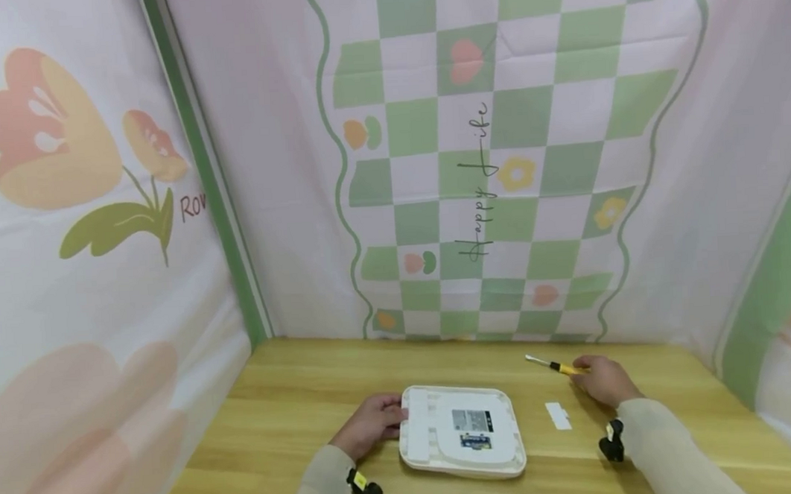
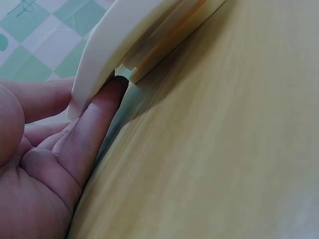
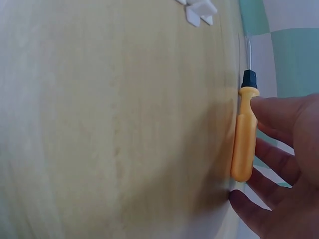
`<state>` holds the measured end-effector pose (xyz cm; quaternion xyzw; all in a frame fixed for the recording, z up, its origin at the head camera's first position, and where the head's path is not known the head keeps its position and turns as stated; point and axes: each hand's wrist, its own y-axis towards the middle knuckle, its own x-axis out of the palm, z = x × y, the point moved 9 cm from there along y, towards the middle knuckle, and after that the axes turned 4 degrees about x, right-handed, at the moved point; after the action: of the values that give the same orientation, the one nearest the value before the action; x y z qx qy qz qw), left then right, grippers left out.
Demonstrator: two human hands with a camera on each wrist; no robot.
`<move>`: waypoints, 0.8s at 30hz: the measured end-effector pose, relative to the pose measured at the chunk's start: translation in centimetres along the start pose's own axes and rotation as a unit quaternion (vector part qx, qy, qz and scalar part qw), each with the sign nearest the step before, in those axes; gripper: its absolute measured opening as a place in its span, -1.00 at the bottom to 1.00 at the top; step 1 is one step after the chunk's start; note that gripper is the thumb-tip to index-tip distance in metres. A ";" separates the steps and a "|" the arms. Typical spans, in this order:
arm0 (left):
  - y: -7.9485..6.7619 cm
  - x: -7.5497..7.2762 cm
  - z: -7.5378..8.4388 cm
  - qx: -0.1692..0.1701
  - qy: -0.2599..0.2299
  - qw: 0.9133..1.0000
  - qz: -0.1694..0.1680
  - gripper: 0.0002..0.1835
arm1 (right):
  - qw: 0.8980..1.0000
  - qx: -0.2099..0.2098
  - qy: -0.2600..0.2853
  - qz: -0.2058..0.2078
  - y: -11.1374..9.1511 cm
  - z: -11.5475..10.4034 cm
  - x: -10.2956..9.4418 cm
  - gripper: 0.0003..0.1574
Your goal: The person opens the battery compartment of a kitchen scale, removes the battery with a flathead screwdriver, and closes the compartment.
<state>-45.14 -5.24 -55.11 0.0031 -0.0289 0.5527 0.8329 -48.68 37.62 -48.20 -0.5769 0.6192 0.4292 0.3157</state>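
Note:
A white, flat, square device with rounded corners (image 1: 415, 432) lies underside up on the table. A battery (image 1: 476, 442) shows in its uncovered compartment, below a grey label. My left hand (image 1: 371, 425) grips the device's left edge, thumb on one side and a finger underneath in the left wrist view. To the right, my right hand (image 1: 605, 381) pinches the yellow handle of a screwdriver (image 3: 244, 144) between thumb and index finger, other fingers spread behind it. The screwdriver's metal shaft points left in the head view. Between device and right hand lies a small white cover (image 1: 558, 416).
The wood-grain table (image 1: 309, 386) bears all of these things. A checkered curtain (image 1: 416, 126) hangs behind its far edge, and a flowered curtain (image 1: 96, 307) stands along the left. Black wrist cameras (image 1: 366, 490) sit on both sleeves.

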 end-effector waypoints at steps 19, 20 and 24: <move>-0.2 0.4 0.5 -0.002 0.001 1.000 -0.001 -0.54 | 0.999 0.036 -0.009 -0.003 0.4 1.0 0.4 -0.62; -0.2 0.4 0.5 -0.001 -0.002 1.000 -0.002 -0.53 | 0.999 0.038 -0.009 -0.003 0.4 1.0 0.4 -0.63; -0.3 0.3 0.6 0.001 -0.002 1.000 -0.001 -0.53 | 0.999 0.033 -0.005 -0.002 0.2 0.8 0.4 -0.68</move>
<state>-44.77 -5.13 -54.51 0.0045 -0.0299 0.5518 0.8334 -49.01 38.13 -48.82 -0.5652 0.6300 0.4112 0.3383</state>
